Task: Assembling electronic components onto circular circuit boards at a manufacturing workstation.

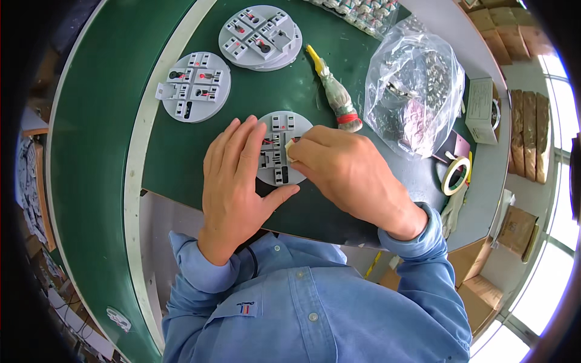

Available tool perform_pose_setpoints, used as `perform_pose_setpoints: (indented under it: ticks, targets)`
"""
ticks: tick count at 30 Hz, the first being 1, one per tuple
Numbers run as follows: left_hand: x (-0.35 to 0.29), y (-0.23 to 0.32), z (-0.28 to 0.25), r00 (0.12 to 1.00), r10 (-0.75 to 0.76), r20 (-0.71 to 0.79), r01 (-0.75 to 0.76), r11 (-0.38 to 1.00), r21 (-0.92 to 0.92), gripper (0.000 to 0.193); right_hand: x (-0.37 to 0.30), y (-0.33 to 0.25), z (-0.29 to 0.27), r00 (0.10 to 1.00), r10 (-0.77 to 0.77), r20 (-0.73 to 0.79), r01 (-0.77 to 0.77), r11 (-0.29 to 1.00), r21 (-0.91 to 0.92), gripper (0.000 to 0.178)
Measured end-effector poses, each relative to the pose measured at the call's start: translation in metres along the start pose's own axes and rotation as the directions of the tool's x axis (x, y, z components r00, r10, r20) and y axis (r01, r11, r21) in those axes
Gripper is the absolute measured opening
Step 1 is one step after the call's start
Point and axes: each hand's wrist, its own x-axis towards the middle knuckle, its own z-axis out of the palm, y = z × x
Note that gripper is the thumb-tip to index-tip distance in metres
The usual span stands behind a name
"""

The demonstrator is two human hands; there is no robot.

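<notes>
Your left hand (233, 181) lies with thumb and fingers apart at the left and near edges of the round grey disc (282, 144), which sits on the green counter (272, 91) before you. Your right hand (348, 166) has its grip clamped on a small pale piece (290, 150) at the disc's right side.

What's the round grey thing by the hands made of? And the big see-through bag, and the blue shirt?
Grey disc: probably hard, matte plastic, judging by its even colour and neat raised blocks.
Bag: thin, shiny plastic film, most likely; it's clear, crinkled and catches the light.
Shirt: soft, dull cloth with folds and seams, maybe cotton.
</notes>
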Motion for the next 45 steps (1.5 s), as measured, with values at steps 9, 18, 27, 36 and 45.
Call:
perform_pose_setpoints:
  ticks: [9,18,27,36,45]
  targets:
    - [0.0,0.001,-0.004,0.998,-0.045,-0.031,0.045,0.999,-0.017,0.097,0.012,0.005,0.012,0.996,-0.017,-0.09,0.017,1.0,0.004,0.023]
    - [0.007,0.007,-0.004,0.999,-0.043,0.006,0.044,0.999,-0.021,0.1,-0.007,0.014,0.029,0.973,0.06,-0.221,-0.023,0.986,0.167,0.025]
    - [-0.001,0.007,-0.006,0.998,-0.059,0.026,0.059,0.998,-0.008,0.106,0.067,0.077,-0.076,0.741,0.473,-0.477,-0.455,0.876,0.162,0.031]
    - [0.005,0.007,-0.006,0.997,-0.077,0.003,0.077,0.997,-0.031,0.109,0.132,0.197,-0.069,0.703,0.407,-0.583,-0.526,0.85,-0.04,0.059]
    - [0.004,0.004,-0.001,0.998,-0.065,-0.015,0.064,0.997,-0.05,0.112,0.089,0.151,-0.075,0.732,0.358,-0.579,-0.247,0.932,0.264,0.046]
